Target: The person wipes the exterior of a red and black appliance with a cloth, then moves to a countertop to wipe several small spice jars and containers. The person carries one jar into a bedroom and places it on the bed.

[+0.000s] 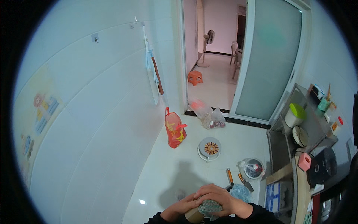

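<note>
My left hand (181, 205) is curled against a tan, rounded object (194, 215) at the bottom of the view. Its lower part is cut off by the frame, so I cannot tell what it is. My right hand (216, 197) grips a crumpled grey-green scrubber or cloth (209, 208), pressed close beside the tan object. The fingers of both hands overlap at the top. Just beyond my right hand lie a pale blue plastic bag (241, 192), an orange-handled utensil (230, 177) and a wide-bladed tool with an orange handle (246, 183).
On the floor stand a round grey-topped item with an orange pattern (211, 144), a lidded pot (254, 169) and a red bag (175, 131). Clear plastic bags (214, 119) sit by the sliding glass door (268, 61). Right is a metal shelf (279, 151) beside a black appliance (323, 168).
</note>
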`<state>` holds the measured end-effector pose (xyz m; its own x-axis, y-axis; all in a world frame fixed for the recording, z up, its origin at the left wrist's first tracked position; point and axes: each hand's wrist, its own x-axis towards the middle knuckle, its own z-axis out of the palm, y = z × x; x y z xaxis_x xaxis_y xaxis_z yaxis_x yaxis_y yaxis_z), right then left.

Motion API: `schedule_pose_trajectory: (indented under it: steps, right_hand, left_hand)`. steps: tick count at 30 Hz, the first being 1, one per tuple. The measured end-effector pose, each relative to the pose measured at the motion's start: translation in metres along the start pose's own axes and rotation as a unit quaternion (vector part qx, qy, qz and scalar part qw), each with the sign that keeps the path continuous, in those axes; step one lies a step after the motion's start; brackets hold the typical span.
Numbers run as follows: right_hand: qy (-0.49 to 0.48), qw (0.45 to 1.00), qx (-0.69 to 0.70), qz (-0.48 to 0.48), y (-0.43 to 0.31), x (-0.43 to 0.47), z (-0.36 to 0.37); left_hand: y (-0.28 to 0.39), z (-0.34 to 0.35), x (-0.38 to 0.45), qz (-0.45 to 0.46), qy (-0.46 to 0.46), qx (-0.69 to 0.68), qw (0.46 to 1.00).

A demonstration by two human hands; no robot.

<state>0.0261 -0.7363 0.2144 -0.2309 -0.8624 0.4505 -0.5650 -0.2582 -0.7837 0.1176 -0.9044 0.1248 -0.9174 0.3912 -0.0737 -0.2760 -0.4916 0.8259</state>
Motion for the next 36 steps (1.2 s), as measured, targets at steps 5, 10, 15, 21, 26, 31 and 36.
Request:
schedule_pose_trajectory:
  steps: [5,10,15,21,26,31,36]
  right_hand:
    - [0.045,0.999,0.010,0.010,0.077,0.084,-0.022]
    - [0.103,0.993,0.002,0.057,0.130,0.163,-0.056]
    - [0.170,0.979,-0.003,0.109,0.181,0.210,-0.086]
    - [0.210,0.967,-0.028,0.141,0.246,0.254,-0.146]
    - [0.242,0.955,-0.051,0.164,0.321,0.291,-0.212]
    - [0.250,0.947,-0.065,0.189,0.376,0.335,-0.287]
    - [0.264,0.941,-0.073,0.199,0.440,0.369,-0.341]
  left_hand:
    - [0.069,-0.094,0.041,-0.003,-0.047,0.034,0.998]
    - [0.163,-0.153,0.092,-0.102,-0.024,0.111,0.988]
    - [0.188,-0.219,0.155,-0.100,-0.051,0.099,0.989]
    - [0.222,-0.284,0.248,-0.079,-0.097,0.141,0.982]
    - [0.266,-0.336,0.344,-0.077,-0.124,0.180,0.973]
    - [0.320,-0.374,0.432,-0.082,-0.142,0.229,0.960]
    - [0.358,-0.413,0.507,-0.074,-0.168,0.171,0.968]
